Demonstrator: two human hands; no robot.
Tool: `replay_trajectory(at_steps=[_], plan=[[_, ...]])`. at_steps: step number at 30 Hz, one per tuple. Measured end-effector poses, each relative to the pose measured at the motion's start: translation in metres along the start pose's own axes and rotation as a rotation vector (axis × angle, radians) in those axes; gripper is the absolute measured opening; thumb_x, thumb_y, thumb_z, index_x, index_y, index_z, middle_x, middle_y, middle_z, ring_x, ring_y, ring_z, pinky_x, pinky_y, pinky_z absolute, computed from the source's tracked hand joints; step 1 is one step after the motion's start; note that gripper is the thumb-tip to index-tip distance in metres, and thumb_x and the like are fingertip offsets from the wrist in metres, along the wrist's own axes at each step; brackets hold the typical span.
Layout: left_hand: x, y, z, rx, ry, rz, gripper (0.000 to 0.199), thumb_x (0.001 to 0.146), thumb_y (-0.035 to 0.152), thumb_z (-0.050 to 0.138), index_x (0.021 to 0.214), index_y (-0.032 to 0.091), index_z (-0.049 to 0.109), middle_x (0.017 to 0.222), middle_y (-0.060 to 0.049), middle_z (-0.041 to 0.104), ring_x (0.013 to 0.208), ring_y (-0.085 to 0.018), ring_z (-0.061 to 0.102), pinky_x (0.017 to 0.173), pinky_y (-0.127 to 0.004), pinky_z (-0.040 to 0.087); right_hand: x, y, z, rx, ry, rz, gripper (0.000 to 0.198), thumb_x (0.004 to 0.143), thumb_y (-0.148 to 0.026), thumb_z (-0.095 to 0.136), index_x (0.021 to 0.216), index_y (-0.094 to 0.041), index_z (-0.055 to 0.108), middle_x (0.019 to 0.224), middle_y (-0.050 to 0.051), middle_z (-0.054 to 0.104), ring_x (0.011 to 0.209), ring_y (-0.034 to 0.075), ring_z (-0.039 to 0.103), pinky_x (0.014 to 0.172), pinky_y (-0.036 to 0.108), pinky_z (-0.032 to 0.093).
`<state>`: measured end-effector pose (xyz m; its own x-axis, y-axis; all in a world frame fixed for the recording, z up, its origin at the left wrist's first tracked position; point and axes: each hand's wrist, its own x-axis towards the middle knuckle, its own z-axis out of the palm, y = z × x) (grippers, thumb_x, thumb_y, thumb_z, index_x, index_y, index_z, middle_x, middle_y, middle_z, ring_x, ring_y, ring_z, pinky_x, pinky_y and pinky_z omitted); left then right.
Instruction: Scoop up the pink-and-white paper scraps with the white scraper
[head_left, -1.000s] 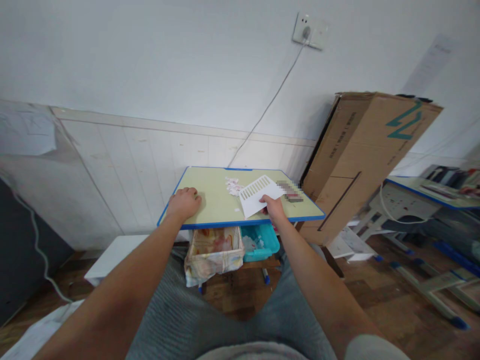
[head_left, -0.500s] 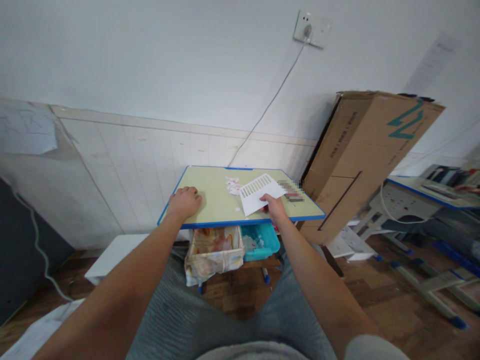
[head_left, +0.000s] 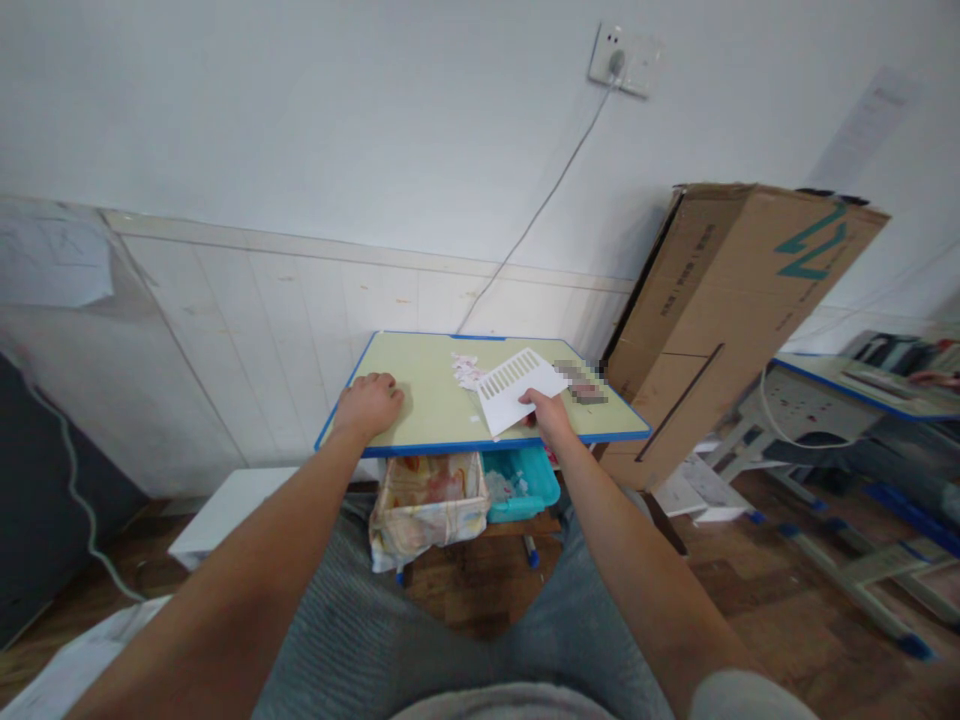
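Observation:
My right hand (head_left: 546, 412) grips a white card with a row of cut-out slots (head_left: 510, 402), thumb on top and fingers beneath. The card is tilted above the small desk (head_left: 424, 405), which has a pale green top and blue edging. On the desk's left side rests my left hand (head_left: 371, 403), palm down, fingers slightly bent and holding nothing. Small white paper scraps (head_left: 466, 370) lie in a loose pile just behind the card. To the right of the card is a blurred, pixelated item (head_left: 585, 384) that I cannot make out.
Under the desktop sit a cloth-lined basket (head_left: 427, 525) and a turquoise bin (head_left: 536, 495) with scraps inside. A tall cardboard box (head_left: 720, 300) leans at the right. A cable (head_left: 544, 200) runs down the wall behind the desk. Another desk (head_left: 870, 385) stands far right, with part of a person there.
The white card has tilted and shifted slightly left and toward me in my right hand. My left hand stays where it was.

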<state>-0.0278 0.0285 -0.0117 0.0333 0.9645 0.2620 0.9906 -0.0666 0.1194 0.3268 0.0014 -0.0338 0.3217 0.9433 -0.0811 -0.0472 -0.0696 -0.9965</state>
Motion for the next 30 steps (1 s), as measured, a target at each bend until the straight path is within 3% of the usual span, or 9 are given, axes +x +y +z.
replay_trajectory(at_steps=[15, 18, 20, 24, 27, 30], plan=[[0.001, -0.001, 0.002, -0.005, 0.006, -0.009, 0.057, 0.119, 0.038, 0.047, 0.154, 0.015, 0.086, 0.169, -0.026, 0.081, 0.16, -0.041, 0.074, 0.13, -0.052, 0.061, 0.006, 0.004, -0.002, 0.014, -0.014, -0.026, 0.04, 0.122, -0.044, 0.092, 0.153, -0.021, 0.082, 0.148, 0.012, 0.085, 0.118, 0.03, 0.088, 0.099, 0.048, 0.079], [0.001, -0.001, 0.002, -0.021, 0.009, -0.009, 0.058, 0.118, 0.039, 0.048, 0.155, 0.015, 0.086, 0.17, -0.026, 0.08, 0.16, -0.042, 0.073, 0.131, -0.053, 0.061, 0.006, 0.004, -0.001, 0.016, -0.025, -0.065, 0.032, 0.123, -0.043, 0.091, 0.144, -0.019, 0.083, 0.133, 0.008, 0.087, 0.102, 0.024, 0.087, 0.087, 0.04, 0.078], [0.001, -0.001, 0.002, -0.023, 0.009, -0.007, 0.058, 0.118, 0.039, 0.049, 0.155, 0.015, 0.086, 0.171, -0.026, 0.08, 0.16, -0.042, 0.074, 0.131, -0.054, 0.061, 0.004, 0.003, 0.0, 0.014, -0.043, -0.093, 0.023, 0.122, -0.038, 0.092, 0.128, -0.018, 0.083, 0.113, 0.003, 0.086, 0.082, 0.018, 0.081, 0.073, 0.031, 0.071], [0.0, 0.0, 0.0, -0.015, 0.001, -0.001, 0.059, 0.118, 0.037, 0.047, 0.157, 0.013, 0.085, 0.172, -0.026, 0.079, 0.161, -0.041, 0.073, 0.132, -0.054, 0.06, -0.005, -0.002, 0.004, 0.02, -0.112, -0.152, 0.02, 0.103, -0.022, 0.095, 0.095, -0.02, 0.077, 0.072, 0.0, 0.081, 0.055, 0.016, 0.069, 0.055, 0.025, 0.059], [-0.001, 0.001, 0.0, -0.016, -0.004, -0.004, 0.059, 0.119, 0.037, 0.047, 0.158, 0.014, 0.084, 0.172, -0.026, 0.079, 0.162, -0.041, 0.073, 0.132, -0.053, 0.06, -0.011, -0.007, 0.007, 0.009, -0.155, -0.18, 0.02, 0.093, -0.02, 0.096, 0.087, -0.022, 0.077, 0.067, 0.004, 0.083, 0.051, 0.018, 0.068, 0.053, 0.026, 0.059], [-0.001, 0.001, 0.0, -0.014, 0.007, -0.008, 0.057, 0.119, 0.038, 0.048, 0.156, 0.016, 0.085, 0.172, -0.025, 0.08, 0.161, -0.041, 0.073, 0.13, -0.052, 0.061, -0.014, -0.01, 0.008, -0.024, -0.17, -0.187, 0.025, 0.094, -0.021, 0.099, 0.082, -0.023, 0.076, 0.064, 0.003, 0.082, 0.05, 0.018, 0.066, 0.053, 0.027, 0.059]])
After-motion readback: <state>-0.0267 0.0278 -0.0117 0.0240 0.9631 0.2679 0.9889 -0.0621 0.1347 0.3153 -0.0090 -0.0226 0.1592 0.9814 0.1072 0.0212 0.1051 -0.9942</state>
